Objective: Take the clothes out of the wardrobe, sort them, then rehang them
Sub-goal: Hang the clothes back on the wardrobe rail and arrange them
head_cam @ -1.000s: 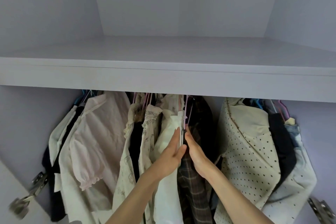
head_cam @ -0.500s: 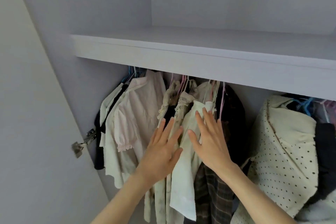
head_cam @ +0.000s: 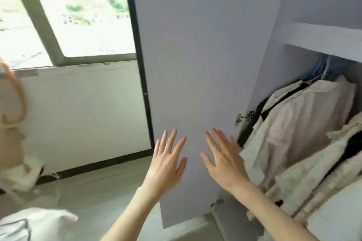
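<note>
window light [head_cam: 78,11] at left, pale lilac wardrobe door [head_cam: 195,64] swung wide ahead. i see left hand [head_cam: 166,164] and right hand [head_cam: 225,160] both spread flat, fingers apart, holding nothing, raised before the door. cream and pale pink blouses [head_cam: 297,123] hang packed on blue hangers [head_cam: 319,70] under the wardrobe shelf [head_cam: 323,39], at right. soft, light, floppy by my guess; best lifted by the hanger hooks.

Open wardrobe door [head_cam: 195,64] standing directly ahead of left hand [head_cam: 166,164] and right hand [head_cam: 225,164], both empty with fingers spread, hanging clothes [head_cam: 305,139] packed close at right beneath shelf [head_cam: 323,39], bare floor [head_cam: 101,188] lower left, window [head_cam: 78,11] beyond.
</note>
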Demonstrator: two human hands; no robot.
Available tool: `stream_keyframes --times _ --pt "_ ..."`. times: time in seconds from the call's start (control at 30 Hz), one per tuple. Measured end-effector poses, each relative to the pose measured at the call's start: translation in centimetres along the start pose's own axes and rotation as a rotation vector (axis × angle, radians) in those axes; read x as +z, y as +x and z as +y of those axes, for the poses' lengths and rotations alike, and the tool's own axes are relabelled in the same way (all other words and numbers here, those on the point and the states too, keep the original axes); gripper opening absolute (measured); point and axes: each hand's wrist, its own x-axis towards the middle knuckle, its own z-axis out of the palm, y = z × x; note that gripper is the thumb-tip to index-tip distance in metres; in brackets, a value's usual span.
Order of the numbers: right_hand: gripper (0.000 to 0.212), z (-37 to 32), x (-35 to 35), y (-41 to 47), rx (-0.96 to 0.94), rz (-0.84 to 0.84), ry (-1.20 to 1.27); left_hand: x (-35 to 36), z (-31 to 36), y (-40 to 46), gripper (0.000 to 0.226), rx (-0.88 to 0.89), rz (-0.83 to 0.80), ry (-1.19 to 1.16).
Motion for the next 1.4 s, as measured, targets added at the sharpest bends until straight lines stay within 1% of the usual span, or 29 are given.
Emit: stream_keyframes --times 0.1,0.2,0.33,0.4,0.5,0.57,0.63,0.77,0.83,0.93,0.97,1.03,1.1,1.13,1.23,1.33,1.4 --pt "0.07 -8.3 3.5 1.5 -0.13 -0.088 0.034 -2.7 -7.1 -6.1 0.054 -0.194 0.02 0.042" --pt "0.059 -17.1 7.5 2.0 -0.291 -0.121 0.108 -5.4 -13.4 -13.3 0.054 -0.373 0.003 0.055" --pt "0.057 -29.7 12.3 1.7 -0.51 -0.169 0.17 -9.0 -21.3 -23.9 0.055 -0.644 -0.004 0.104" --pt "0.057 -35.5 14.6 1.1 -0.595 -0.249 0.193 -10.5 -24.4 -29.5 0.056 -0.778 0.003 0.104" --pt "0.063 -43.1 17.3 -0.4 -0.734 -0.352 0.211 -12.5 -27.0 -37.6 0.067 -1.026 0.039 0.093" --pt "0.072 -47.5 18.9 -1.2 -0.836 -0.395 0.263 -12.9 -28.3 -42.7 0.058 -1.177 0.084 0.085" --pt "0.076 -51.4 20.5 -2.0 -0.925 -0.417 0.304 -13.3 -28.7 -47.0 0.052 -1.308 0.086 0.059" --pt "0.063 -58.5 24.3 -4.0 -1.053 -0.487 0.318 -13.2 -29.2 -54.3 0.054 -1.542 0.082 -0.007" --pt "0.06 -62.0 25.9 -5.1 -1.12 -0.545 0.316 -13.2 -29.8 -57.3 0.055 -1.637 0.06 -0.02" --pt "0.058 -67.3 28.7 -6.0 -1.231 -0.647 0.276 -13.4 -31.3 -61.1 0.08 -1.758 0.075 -0.059" --pt "0.059 -69.1 29.6 -6.1 -1.266 -0.657 0.272 -13.5 -32.1 -62.1 0.083 -1.804 0.075 -0.061" --pt "0.056 -73.0 31.4 -6.1 -1.317 -0.682 0.272 -14.1 -33.7 -64.1 0.079 -1.894 0.107 -0.07" --pt "0.055 -77.1 33.1 -6.0 -1.353 -0.713 0.269 -15.1 -35.7 -65.9 0.061 -1.959 0.117 -0.082" --pt "0.055 -79.3 33.9 -6.0 -1.372 -0.718 0.265 -15.6 -36.9 -66.9 0.056 -1.983 0.116 -0.081" --pt "0.053 -85.7 36.5 -6.2 -1.424 -0.73 0.264 -16.9 -40.5 -70.1 0.064 -2.042 0.166 -0.068" --pt "0.051 -91.9 39.7 -6.8 -1.48 -0.749 0.248 -16.8 -43.7 -73.7 0.055 -2.071 0.155 -0.075" --pt "0.052 -96.0 42.1 -7.4 -1.485 -0.758 0.237 -16.9 -45.9 -76.7 0.061 -2.1 0.209 -0.074"
